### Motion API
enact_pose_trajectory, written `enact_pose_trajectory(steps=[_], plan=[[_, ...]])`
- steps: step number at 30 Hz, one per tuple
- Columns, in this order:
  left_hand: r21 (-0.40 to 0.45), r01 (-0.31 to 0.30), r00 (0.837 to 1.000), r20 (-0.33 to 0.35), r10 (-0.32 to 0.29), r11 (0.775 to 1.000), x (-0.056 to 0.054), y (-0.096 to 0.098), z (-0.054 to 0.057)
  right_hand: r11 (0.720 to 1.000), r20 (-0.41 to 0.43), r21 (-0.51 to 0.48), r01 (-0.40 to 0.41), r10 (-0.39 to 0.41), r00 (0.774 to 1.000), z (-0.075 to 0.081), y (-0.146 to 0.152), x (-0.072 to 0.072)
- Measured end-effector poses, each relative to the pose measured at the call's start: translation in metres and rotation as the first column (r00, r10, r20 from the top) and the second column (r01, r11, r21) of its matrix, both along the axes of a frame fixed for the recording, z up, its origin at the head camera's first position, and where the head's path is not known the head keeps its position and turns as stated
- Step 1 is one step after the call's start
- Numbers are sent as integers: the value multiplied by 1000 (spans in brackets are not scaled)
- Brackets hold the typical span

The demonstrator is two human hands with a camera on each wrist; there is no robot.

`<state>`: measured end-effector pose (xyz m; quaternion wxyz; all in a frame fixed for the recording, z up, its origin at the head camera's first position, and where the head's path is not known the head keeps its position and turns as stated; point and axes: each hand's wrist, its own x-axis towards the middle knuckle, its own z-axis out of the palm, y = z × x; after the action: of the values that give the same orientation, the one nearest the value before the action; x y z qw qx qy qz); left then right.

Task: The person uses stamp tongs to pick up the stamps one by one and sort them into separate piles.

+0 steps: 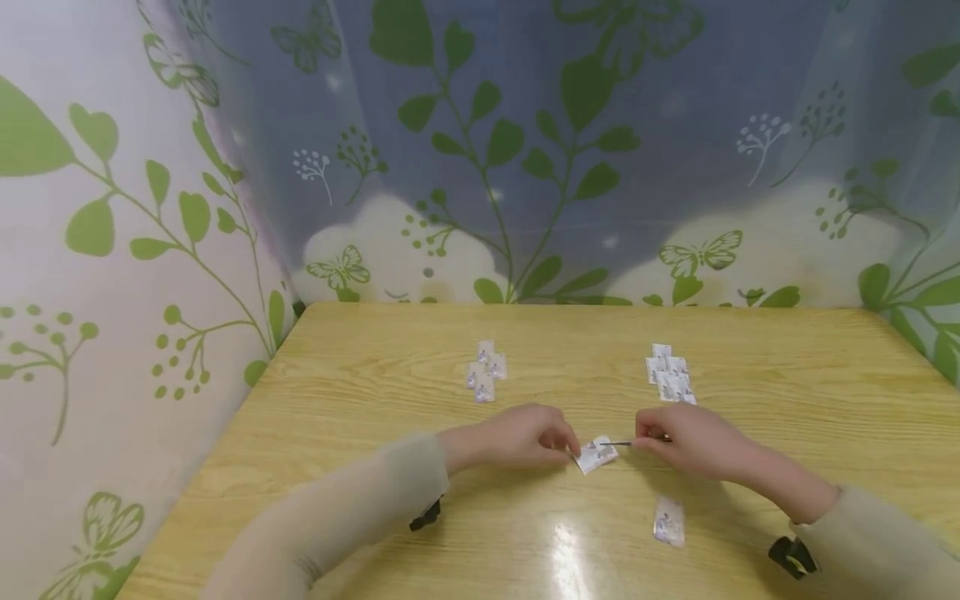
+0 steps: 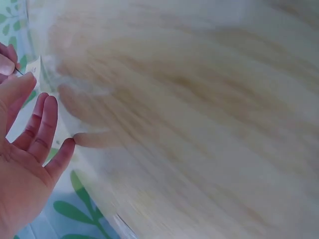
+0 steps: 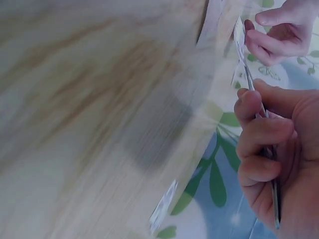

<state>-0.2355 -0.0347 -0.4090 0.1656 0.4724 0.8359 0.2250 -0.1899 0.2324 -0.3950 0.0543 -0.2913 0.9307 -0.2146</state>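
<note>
My right hand (image 1: 693,442) grips slim metal tweezers (image 3: 264,119), its fingers curled round the shaft. The tweezers' tips overlap a small white printed card (image 1: 595,456) held tilted between my hands. My left hand (image 1: 525,437) pinches the card's left corner between thumb and fingertips. In the left wrist view, the outer fingers of the left hand (image 2: 37,144) are spread, and the card (image 2: 34,67) is partly hidden behind the thumb.
A wooden table (image 1: 360,492) reaches back to a leaf-patterned curtain (image 1: 465,167). Several small cards (image 1: 485,387) overlap at the back left, and another cluster of cards (image 1: 672,383) lies back right. A single card (image 1: 669,522) lies near the right forearm.
</note>
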Motion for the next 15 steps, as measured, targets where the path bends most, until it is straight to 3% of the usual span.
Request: enact_pose_trajectory(steps=[5,15], plan=[[-20,1,999,-37,-1,1000,1,-7,-2,1000,6,14,12,-12,1000,-2,-11,-3],[-38,-75,993,-94,71,996,2,-7,-6,999,42,-5,-43,44,998,-2,-17,1]])
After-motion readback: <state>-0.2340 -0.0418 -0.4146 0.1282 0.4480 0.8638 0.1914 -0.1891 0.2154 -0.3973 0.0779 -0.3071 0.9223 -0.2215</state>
